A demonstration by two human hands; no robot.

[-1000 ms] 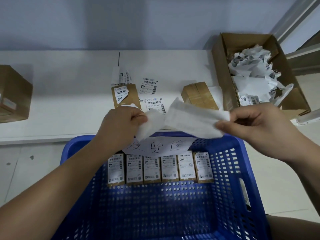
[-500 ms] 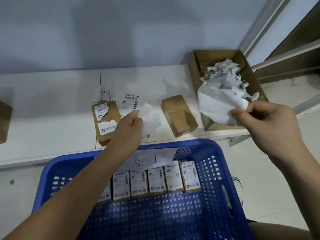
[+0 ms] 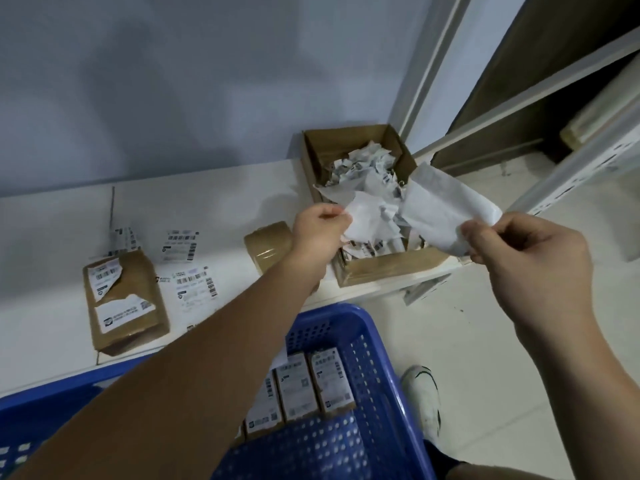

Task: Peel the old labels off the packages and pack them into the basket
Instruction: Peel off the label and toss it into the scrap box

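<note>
My left hand [image 3: 320,233] pinches a crumpled white label piece [image 3: 370,221] over the near edge of the open cardboard scrap box [image 3: 384,270]. At the box's right side my right hand [image 3: 523,258] pinches a larger white label sheet [image 3: 446,209]. A brown package [image 3: 126,306] with a half-torn label lies on the white table [image 3: 52,237] at the left. Another bare brown package [image 3: 268,245] sits just left of my left wrist. The blue basket [image 3: 367,341] in front holds a row of labelled packages [image 3: 330,382].
Several loose barcode labels [image 3: 195,282] lie on the table between the two packages. The scrap box is full of crumpled labels [image 3: 367,168]. A metal shelf frame [image 3: 571,164] stands at the right. A white shoe [image 3: 424,396] rests on the floor beside the basket.
Both hands moved right and forward, carrying their label pieces over the scrap box. The view swung right, so the basket now sits lower left.
</note>
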